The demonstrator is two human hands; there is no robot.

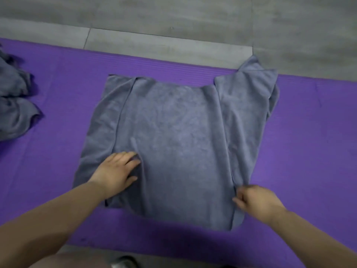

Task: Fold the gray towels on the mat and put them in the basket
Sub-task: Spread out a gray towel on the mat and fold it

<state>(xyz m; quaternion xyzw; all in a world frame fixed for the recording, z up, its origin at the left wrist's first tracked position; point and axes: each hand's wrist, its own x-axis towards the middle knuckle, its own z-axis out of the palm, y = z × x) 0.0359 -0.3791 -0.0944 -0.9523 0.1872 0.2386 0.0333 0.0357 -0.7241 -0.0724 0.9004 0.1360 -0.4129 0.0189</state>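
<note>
A gray towel lies spread on the purple mat, doubled over, with a lower layer showing along its left side and a bunched flap at its far right corner. My left hand rests flat on the towel's near left part, fingers straight. My right hand pinches the towel's near right edge with curled fingers. No basket is in view.
A crumpled heap of more gray towels lies at the mat's left end. Gray floor tiles run beyond the mat's far edge. My knee shows at the bottom of the frame.
</note>
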